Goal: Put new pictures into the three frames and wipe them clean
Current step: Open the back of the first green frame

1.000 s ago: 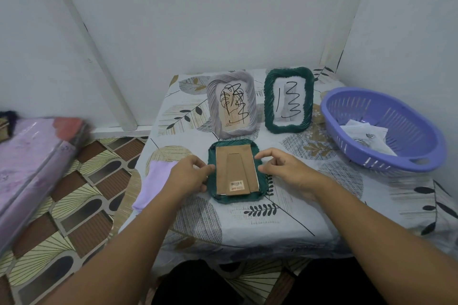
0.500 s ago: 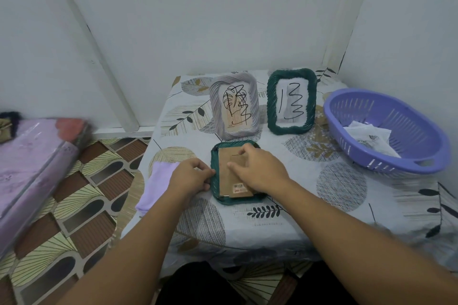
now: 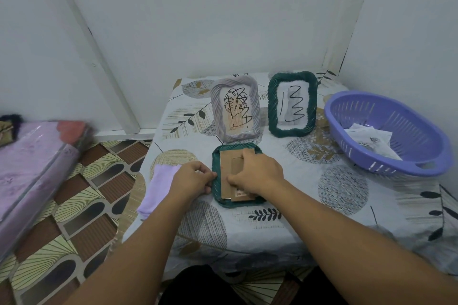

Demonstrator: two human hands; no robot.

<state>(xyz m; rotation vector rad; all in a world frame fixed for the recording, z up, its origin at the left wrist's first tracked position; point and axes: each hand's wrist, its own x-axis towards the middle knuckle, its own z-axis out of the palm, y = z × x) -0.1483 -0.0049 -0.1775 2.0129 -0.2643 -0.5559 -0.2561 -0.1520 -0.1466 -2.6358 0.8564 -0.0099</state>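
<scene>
A dark green frame (image 3: 216,168) lies face down on the table with its brown cardboard back (image 3: 226,168) up. My left hand (image 3: 192,179) pinches the frame's left edge. My right hand (image 3: 257,173) rests on the cardboard back, fingers curled at its left side. Behind it stand a grey-white frame (image 3: 235,111) and a second green frame (image 3: 292,104), each upright with a scribbled picture inside. A lilac cloth (image 3: 158,185) lies at the table's left edge, next to my left hand.
A purple plastic basket (image 3: 386,131) holding paper sheets (image 3: 371,141) sits at the right. The table (image 3: 334,205) has a leaf-print cover and stands in a wall corner. A wrapped lilac bundle (image 3: 32,171) lies on the patterned floor at left.
My right hand has moved from the frame's right edge onto the cardboard back and slid toward its left side. My left hand stays on the frame's left edge.
</scene>
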